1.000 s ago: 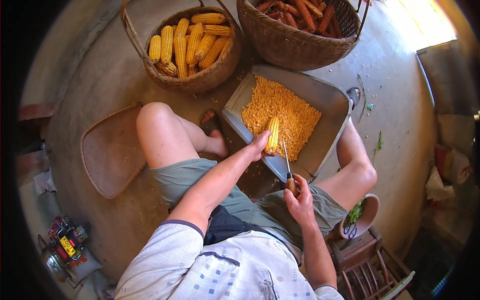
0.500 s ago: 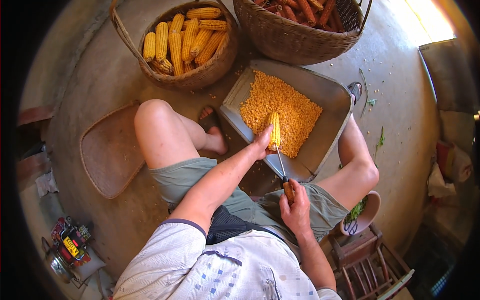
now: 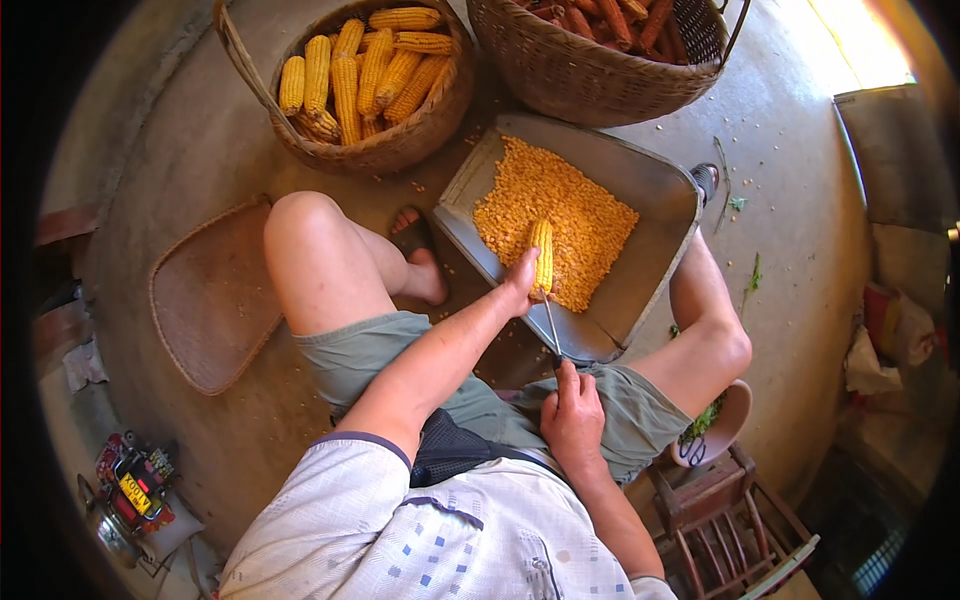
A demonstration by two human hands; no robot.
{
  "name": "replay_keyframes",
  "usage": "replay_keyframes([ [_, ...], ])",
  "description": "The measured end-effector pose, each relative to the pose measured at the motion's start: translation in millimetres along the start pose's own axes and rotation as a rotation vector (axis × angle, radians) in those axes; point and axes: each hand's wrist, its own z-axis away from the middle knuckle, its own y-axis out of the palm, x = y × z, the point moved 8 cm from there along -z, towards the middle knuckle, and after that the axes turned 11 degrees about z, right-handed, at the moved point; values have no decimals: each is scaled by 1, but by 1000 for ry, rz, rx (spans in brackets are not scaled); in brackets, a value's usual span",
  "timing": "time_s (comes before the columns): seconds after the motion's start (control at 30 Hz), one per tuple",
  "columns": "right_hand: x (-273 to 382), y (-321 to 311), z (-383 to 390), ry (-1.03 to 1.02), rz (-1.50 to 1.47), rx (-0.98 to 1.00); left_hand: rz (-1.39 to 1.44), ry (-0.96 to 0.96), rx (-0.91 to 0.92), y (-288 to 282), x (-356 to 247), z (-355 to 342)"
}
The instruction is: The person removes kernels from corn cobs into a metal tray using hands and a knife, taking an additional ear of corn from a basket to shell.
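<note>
My left hand [image 3: 521, 283] is closed around the lower part of a yellow corn cob [image 3: 541, 256], its top pointing away from me. The cob hangs over loose corn kernels [image 3: 575, 210] in a grey metal scoop-shaped pan [image 3: 650, 270] between my legs. My right hand [image 3: 574, 415] grips a screwdriver [image 3: 552, 325] by the handle, which my fingers now mostly cover. The long metal shaft runs up to the cob's near end, at my left hand; the tip itself is hidden.
Beyond the pan stand a wicker basket [image 3: 400, 155] of whole yellow cobs and a larger basket [image 3: 600, 85] of reddish stripped cobs. A flat woven tray [image 3: 205, 300] lies left of my leg. At my right are a bowl [image 3: 735, 420] with greens and a wooden chair [image 3: 705, 505].
My right hand has turned over the handle, knuckles up, and shifted slightly left. The cob and left hand have moved a little left; the whole view has shifted slightly.
</note>
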Motion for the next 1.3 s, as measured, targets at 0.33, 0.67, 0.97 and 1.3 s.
replay_keyframes([
  [0.33, -7, -2, -5, 59, -100, 57, -27, 9, -57, 6, 10, -2],
  [0.67, -8, 4, -14, 13, -170, -79, -93, 148, -196, -12, 14, -18],
  [0.97, -22, 31, -43, 99, -107, -1, -161, 234, -386, -24, 8, -21],
  [1.3, -41, 82, -163, 109, -27, 124, -93, 191, -239, -6, 15, -4],
])
